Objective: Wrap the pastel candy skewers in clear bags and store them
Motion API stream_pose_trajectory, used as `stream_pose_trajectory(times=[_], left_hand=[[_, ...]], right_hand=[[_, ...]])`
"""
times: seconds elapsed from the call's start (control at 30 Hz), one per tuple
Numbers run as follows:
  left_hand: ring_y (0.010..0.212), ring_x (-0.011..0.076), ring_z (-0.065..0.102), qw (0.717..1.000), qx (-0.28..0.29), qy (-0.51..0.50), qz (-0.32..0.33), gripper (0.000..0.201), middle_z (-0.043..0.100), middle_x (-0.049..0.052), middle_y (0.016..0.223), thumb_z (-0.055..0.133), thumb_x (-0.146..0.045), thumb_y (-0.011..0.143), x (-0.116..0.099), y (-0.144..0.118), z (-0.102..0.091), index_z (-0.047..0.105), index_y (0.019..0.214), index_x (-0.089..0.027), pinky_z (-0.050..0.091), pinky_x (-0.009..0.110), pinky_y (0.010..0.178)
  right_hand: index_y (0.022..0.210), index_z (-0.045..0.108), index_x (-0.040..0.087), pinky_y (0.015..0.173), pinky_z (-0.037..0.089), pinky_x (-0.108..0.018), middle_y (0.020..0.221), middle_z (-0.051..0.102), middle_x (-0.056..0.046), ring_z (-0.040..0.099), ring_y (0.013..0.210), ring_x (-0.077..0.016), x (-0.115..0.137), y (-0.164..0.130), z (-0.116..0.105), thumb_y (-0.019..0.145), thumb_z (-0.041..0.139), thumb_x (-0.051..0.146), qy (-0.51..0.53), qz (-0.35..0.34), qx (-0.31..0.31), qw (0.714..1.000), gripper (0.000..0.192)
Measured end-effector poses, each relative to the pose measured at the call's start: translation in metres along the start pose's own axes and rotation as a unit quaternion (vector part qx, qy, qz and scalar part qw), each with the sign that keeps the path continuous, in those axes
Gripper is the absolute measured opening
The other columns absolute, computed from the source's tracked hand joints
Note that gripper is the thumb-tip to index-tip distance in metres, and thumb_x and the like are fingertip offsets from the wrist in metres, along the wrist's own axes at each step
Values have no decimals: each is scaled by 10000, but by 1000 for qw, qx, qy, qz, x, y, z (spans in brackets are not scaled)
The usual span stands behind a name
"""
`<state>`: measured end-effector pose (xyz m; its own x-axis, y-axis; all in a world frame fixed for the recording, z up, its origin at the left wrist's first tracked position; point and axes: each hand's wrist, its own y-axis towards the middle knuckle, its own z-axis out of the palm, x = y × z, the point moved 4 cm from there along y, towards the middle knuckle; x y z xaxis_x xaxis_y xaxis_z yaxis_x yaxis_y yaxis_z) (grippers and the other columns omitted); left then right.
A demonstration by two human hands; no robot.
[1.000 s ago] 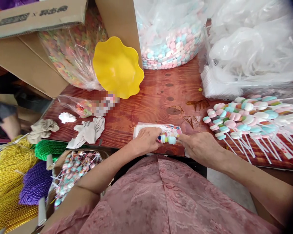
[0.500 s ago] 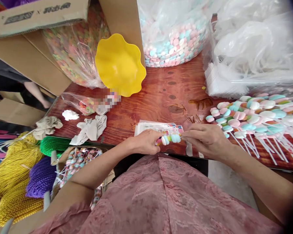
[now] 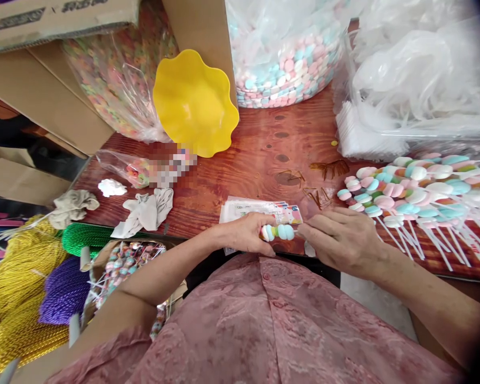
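Pinching a candy skewer (image 3: 279,232) between them, left hand (image 3: 246,233) and right hand (image 3: 344,240) hover just before the yellow bowl (image 3: 194,104).

Left hand (image 3: 248,233): forearm bare, entering from lower left and angled up toward centre; wrist straight, back of hand upward, fingers (image 3: 264,220) curled inward in a closed pinch.

Right hand (image 3: 344,240): forearm bare, entering from lower right and angled up-left; palm down, knuckles raised, fingers (image 3: 316,230) extended leftward with tips gathered together.

The two hands face each other fingertip to fingertip, close but apart, before the torso.
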<state>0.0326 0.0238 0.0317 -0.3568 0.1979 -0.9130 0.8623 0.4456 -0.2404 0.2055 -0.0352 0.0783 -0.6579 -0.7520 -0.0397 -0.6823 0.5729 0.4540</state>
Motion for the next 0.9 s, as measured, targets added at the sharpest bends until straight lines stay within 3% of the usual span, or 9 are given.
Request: stream_pose_trajectory(times=[0.17, 0.33, 0.4, 0.53, 0.63, 0.7, 0.8, 0.9], left_hand=[[735, 151, 560, 988, -71, 135, -31, 315, 631, -6, 832, 687, -245, 710, -1, -4, -4, 592, 1003, -180, 424, 264, 679], [765, 176, 614, 986, -40, 158, -33, 526, 655, 17, 905, 644, -202, 725, -7, -9, -2, 482, 1226, -203, 449, 271, 673], [775, 184, 622, 985, -28, 163, -41, 530, 656, 23, 916, 639, -199, 725, -6, -9, -1, 470, 1227, -201, 454, 274, 670], [809, 193, 628, 985, -14, 163, -51, 589, 664, 18, 923, 694, -213, 696, -1, -5, -1, 468, 1240, -204, 452, 280, 694], [822, 201, 631, 983, -23, 177, -39, 654, 672, 17, 936, 768, -348, 686, -1, -5, -5, 476, 1254, -204, 438, 277, 689], [845, 217, 633, 972, -78, 218, -28, 707, 681, 34, 960, 789, -539, 664, -2, -6, -11, 516, 1219, -197, 434, 288, 705], [878, 245, 635, 931, -167, 324, -21, 649, 694, 81, 934, 698, -734, 676, -3, -12, -17, 625, 992, -171, 428, 320, 766], [849, 255, 637, 902, -171, 395, -31, 617, 690, 108, 833, 587, -772, 752, 0, -14, -13, 634, 796, -159, 418, 337, 778]], right_hand=[[783, 618, 167, 572, 266, -296, 631, 608, -10, 503, 559, -113, -5, -2, 18, 985, 401, 194, 93, 112, 132, 980, 298], [848, 635, 178, 550, 239, -286, 607, 608, -14, 474, 518, -118, -10, -13, 36, 1009, 370, 252, 143, 167, 210, 953, 319], [839, 621, 174, 559, 240, -288, 637, 629, -23, 492, 541, -119, -3, -13, 37, 977, 382, 177, 126, 140, 196, 962, 276], [786, 594, 176, 600, 290, -299, 644, 607, -11, 490, 576, -123, 15, -5, 26, 930, 384, 85, 106, 51, 104, 988, 270], [766, 590, 189, 604, 308, -311, 601, 557, 9, 477, 569, -130, 18, -1, 13, 936, 391, 98, 86, 13, 41, 995, 277], [762, 585, 193, 586, 305, -306, 610, 570, 10, 486, 570, -128, 14, -1, 8, 929, 394, 95, 86, 12, 23, 996, 271], [806, 593, 190, 585, 319, -290, 650, 613, 4, 521, 587, -123, 5, -9, 12, 934, 414, 111, 107, 57, 19, 992, 234], [863, 610, 186, 595, 333, -279, 671, 628, 1, 545, 603, -121, 0, -18, 24, 969, 445, 185, 135, 124, 21, 983, 197]])
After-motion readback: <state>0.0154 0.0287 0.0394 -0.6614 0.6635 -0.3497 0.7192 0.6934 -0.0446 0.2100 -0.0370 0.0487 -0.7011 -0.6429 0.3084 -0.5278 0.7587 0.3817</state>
